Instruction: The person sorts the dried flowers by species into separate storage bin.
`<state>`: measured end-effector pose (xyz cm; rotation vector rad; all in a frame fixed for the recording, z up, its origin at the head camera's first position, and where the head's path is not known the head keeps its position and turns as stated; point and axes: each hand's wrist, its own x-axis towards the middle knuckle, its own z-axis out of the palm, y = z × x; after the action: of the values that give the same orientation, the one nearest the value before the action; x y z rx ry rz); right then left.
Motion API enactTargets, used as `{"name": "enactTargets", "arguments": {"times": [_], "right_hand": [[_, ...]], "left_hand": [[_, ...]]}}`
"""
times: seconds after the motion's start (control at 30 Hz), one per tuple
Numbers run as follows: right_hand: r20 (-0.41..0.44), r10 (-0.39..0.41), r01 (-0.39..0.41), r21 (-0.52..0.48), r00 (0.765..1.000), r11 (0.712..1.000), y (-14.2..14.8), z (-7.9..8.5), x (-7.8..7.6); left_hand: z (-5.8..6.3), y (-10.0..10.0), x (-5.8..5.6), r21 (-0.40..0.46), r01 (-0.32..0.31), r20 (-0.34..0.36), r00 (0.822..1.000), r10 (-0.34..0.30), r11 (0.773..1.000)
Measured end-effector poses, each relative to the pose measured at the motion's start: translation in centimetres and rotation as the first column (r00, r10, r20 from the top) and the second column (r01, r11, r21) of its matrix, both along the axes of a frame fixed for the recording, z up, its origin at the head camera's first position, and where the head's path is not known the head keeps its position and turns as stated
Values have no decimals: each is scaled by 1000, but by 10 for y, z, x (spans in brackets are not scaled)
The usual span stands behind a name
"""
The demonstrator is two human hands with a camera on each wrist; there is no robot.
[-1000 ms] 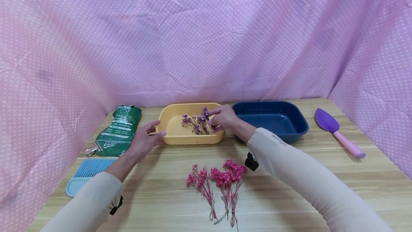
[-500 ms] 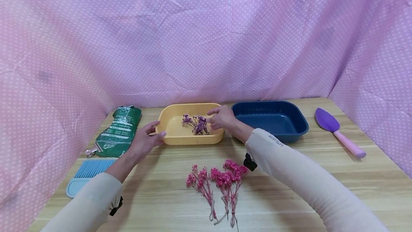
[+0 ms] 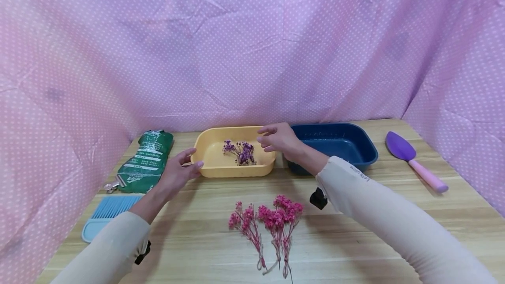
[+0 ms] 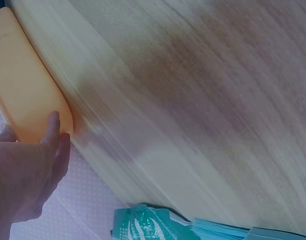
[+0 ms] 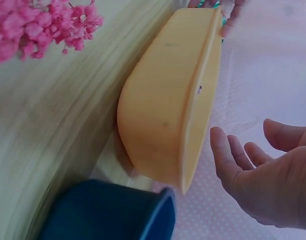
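A small bunch of purple dried flowers lies inside the yellow tray. My right hand hovers over the tray's right end, apart from the flowers. In the right wrist view, its spread fingers hold nothing and stand clear of the tray's rim. At the opposite end, my left hand touches the tray's corner with thumb and fingers. The left wrist view has those fairly straight fingers resting against the outer wall of the tray. The flowers are out of sight there.
Pink dried flower bunches lie in front of the tray. To its right stands a dark blue tray, with a purple-and-pink scoop beyond. A green bag with a clip and a light blue brush lie at left.
The right hand has let go of the purple flowers, which now lie lower in the yellow tray. It has risen and drawn back slightly right. The left hand stays at the tray's left end.
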<state>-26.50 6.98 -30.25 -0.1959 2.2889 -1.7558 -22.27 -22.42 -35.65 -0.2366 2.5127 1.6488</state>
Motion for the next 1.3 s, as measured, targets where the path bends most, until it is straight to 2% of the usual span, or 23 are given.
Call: {"name": "enactTargets", "arguments": {"times": [0.23,0.4,0.63,0.8,0.9,1.0,1.07,1.13,1.3], "right_hand": [[-28,55,-56,-38,998,998,26,9,19],[-27,62,-63,-32,998,998,46,9,37],[-48,105,-106,-13,993,994,88,8,60],[-97,92,-92,2,991,996,117,9,69],[-140,72,-72,4,987,997,134,8,70],[-168,53,-56,-14,984,998,150,7,72],[-179,37,-43,-26,983,999,161,6,72],[-187,17,-24,-37,982,999,172,5,72],[-187,-53,52,-9,981,999,197,1,70]], "left_hand": [[-2,1,0,39,6,-14,1000,-6,999],[0,1,0,49,3,-16,1000,-2,999],[1,2,1,76,14,-35,999,-11,997],[0,-1,6,123,11,-55,998,-4,992],[-2,-5,11,142,-39,-74,996,50,989],[-1,-6,18,153,-112,-105,986,129,982],[-1,-7,24,158,-137,-115,981,156,978],[0,-7,31,159,-138,-108,982,156,978],[1,0,47,150,-115,-41,992,123,982]]}}
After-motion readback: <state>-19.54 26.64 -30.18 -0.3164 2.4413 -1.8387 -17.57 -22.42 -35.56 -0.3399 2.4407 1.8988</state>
